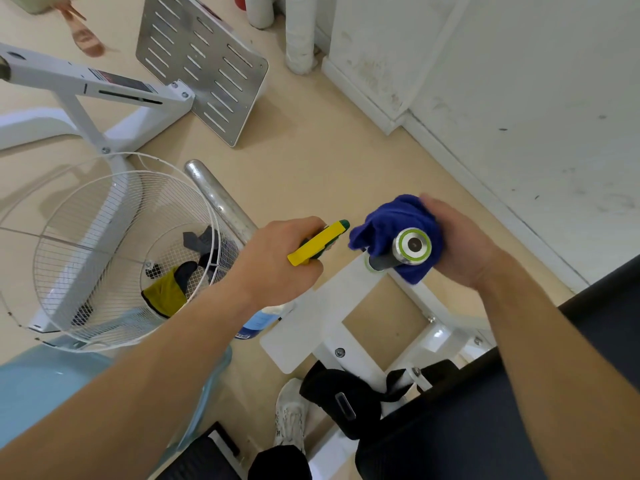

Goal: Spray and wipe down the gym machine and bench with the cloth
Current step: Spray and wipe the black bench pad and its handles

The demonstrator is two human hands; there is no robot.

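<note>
My left hand (277, 261) grips a spray bottle with a yellow and green trigger head (318, 242); its pale blue body (259, 322) shows below my wrist, and the nozzle points right at a blue cloth (384, 220). My right hand (457, 244) holds that cloth wrapped around a handle of the white gym machine (332, 306), whose silver end cap with a green ring (413, 244) faces me. The bench's black pad (485, 427) fills the lower right.
A white wire basket (86, 258) holding gloves stands at the left, above a light blue chair (45, 386). A chrome bar (214, 195), a slotted metal footplate (204, 60) and another white frame (69, 81) lie beyond. A white wall (519, 98) runs along the right. My shoe (291, 410) is below.
</note>
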